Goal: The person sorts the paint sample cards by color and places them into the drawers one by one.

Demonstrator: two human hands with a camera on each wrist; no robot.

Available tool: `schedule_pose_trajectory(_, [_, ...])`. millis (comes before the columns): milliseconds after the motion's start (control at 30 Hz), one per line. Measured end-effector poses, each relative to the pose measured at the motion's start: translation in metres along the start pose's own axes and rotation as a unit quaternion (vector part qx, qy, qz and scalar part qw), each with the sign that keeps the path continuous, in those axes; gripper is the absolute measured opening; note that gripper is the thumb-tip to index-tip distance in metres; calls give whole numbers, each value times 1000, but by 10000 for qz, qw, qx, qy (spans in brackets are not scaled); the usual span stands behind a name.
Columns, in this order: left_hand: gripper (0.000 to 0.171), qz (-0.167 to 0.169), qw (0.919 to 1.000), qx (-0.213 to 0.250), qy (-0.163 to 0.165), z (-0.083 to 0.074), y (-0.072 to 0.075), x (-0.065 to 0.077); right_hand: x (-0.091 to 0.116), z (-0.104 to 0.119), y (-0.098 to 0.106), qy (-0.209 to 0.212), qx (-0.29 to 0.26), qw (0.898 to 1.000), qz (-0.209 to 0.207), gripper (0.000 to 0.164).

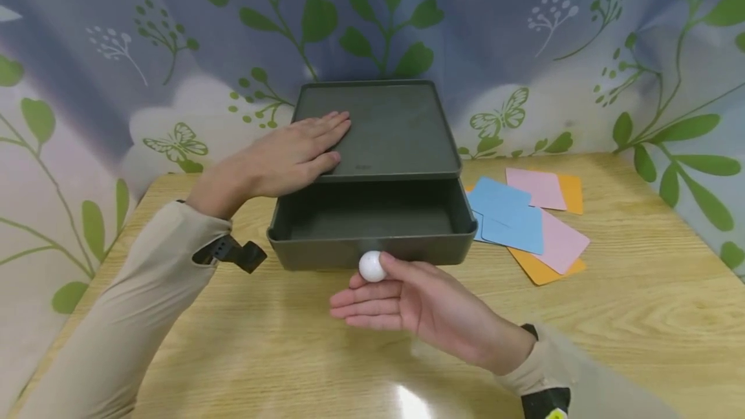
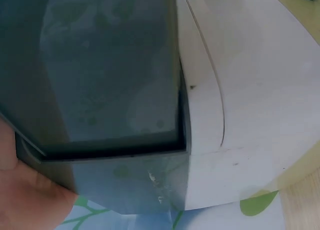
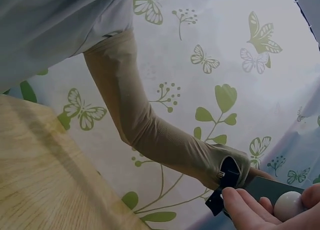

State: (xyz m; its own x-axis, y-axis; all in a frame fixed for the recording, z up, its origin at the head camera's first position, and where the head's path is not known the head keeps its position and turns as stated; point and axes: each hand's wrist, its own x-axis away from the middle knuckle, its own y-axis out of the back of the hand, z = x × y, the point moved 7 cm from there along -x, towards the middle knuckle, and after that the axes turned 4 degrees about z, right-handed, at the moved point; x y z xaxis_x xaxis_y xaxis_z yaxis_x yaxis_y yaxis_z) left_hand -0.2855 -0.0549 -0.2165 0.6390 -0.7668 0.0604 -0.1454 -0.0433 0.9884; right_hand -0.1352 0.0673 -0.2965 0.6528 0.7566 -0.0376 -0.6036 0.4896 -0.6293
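A dark grey box (image 1: 384, 128) has its drawer (image 1: 372, 252) pulled out toward me, and the inside shows bare. On the left part of the box's top my left hand (image 1: 291, 154) rests flat, fingers extended; a bit of it also appears at the lower left of the left wrist view. At the middle of the drawer front sits a white round knob (image 1: 371, 266). My right hand (image 1: 431, 309) pinches the knob between thumb and index finger, palm turned up, the other fingers extended. In the right wrist view the knob (image 3: 289, 206) shows beside the fingers.
Blue, pink and orange cards (image 1: 512, 218) lie overlapping on the wooden table (image 1: 640, 290) to the right of the box. A curtain (image 1: 495, 31) with leaves and butterflies hangs directly behind the box. Dark straps hang at both sleeves.
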Motion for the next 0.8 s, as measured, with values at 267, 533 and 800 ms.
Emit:
schedule_pose_trajectory(267, [59, 32, 10000, -65, -3, -2, -1, 0, 12, -10, -14, 38, -25, 9995, 304, 36])
schedule_pose_trajectory(533, [59, 1, 9999, -105, -35, -2, -2, 0, 24, -22, -24, -242, -464, 9974, 504, 38])
schedule_pose_trajectory(800, [59, 26, 9999, -115, -8, -4, -1, 2, 32, -29, -29, -340, -727, 9942, 710, 41])
